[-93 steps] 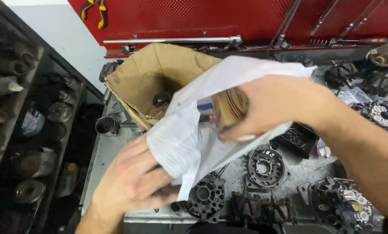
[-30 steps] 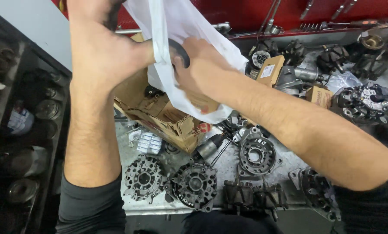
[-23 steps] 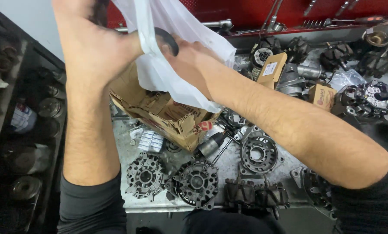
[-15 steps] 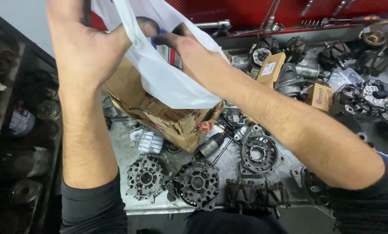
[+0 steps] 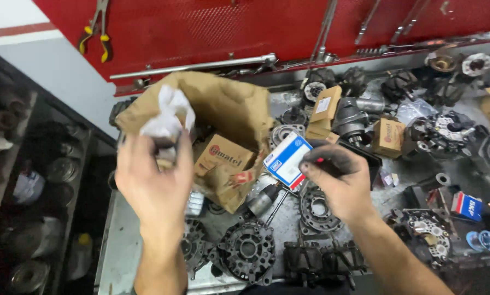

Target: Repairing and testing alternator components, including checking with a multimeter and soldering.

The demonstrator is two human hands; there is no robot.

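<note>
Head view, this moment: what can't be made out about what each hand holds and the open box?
- Left hand: the crumpled white bag and the fingers cover what it grips; only a dark bit shows.
- Right hand: holds a small white-and-blue box; its contents are hidden by the closed packaging.
- Brown cardboard box: its raised flap and the left hand hide most of the inside.
- Shelf parts at left: dark and blurred.

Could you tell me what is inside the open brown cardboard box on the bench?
Inside the cardboard box, one smaller brown carton shows at the opening. The left hand, gripping crumpled white plastic, covers its left side; deeper contents are hidden.
</note>
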